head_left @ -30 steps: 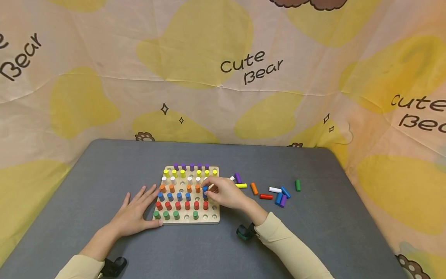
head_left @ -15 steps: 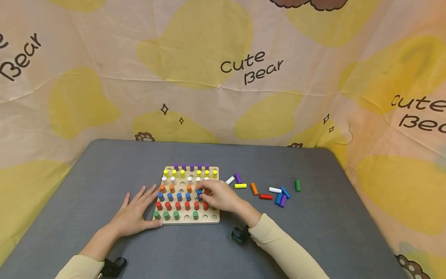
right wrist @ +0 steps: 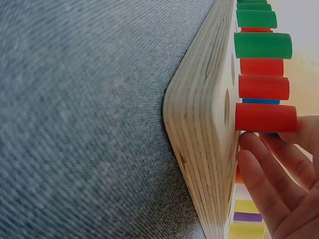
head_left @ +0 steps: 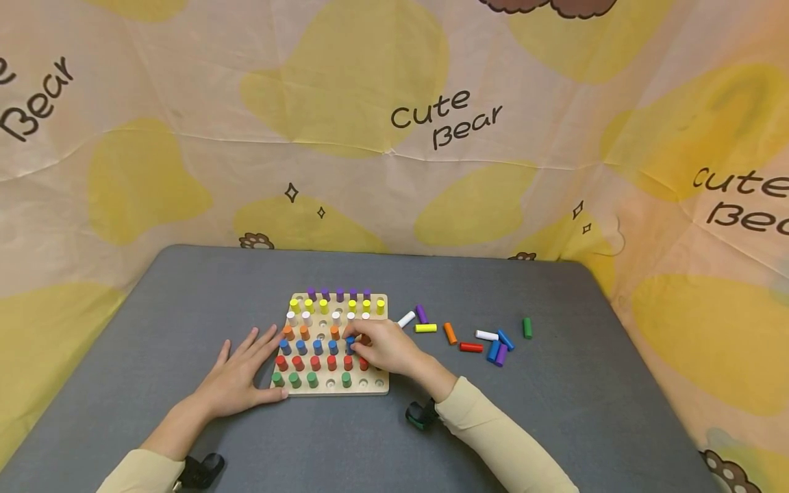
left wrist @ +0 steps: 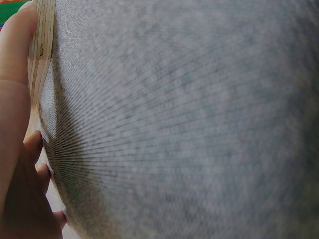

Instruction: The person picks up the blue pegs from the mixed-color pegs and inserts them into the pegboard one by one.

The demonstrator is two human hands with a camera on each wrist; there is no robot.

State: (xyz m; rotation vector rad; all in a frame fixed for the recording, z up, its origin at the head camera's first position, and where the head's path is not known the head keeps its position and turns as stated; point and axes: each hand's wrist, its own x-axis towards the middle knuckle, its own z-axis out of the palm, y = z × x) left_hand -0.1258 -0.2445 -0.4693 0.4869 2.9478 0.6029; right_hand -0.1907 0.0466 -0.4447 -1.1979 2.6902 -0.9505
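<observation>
A wooden pegboard (head_left: 372, 393) lies on the table, with coloured pegs standing in rows by colour. My right hand (head_left: 391, 348) pinches a blue peg (head_left: 350, 345) upright at the right end of the blue row. Whether its foot sits in a hole is hidden. In the right wrist view, a red peg (right wrist: 266, 117) stands in front of my fingers and covers most of the held peg. My left hand (head_left: 237, 383) lies spread at the board's left side. Its thumb (left wrist: 15, 59) touches the board's edge (left wrist: 42, 55) by a green peg.
Right of the board lie loose pegs: white (head_left: 407, 319), yellow (head_left: 426, 329), orange (head_left: 450, 333), red (head_left: 471, 348) and several others. A green peg (head_left: 527, 328) lies farthest right. Bare holes (head_left: 363, 383) show in the green row. A printed cloth (head_left: 345, 103) hangs behind the grey table (head_left: 203, 287).
My right hand has shifted left and slightly down with the blue peg, to the spot beside the blue row's last standing peg. A loose white peg has come into fuller view. My left hand stays put.
</observation>
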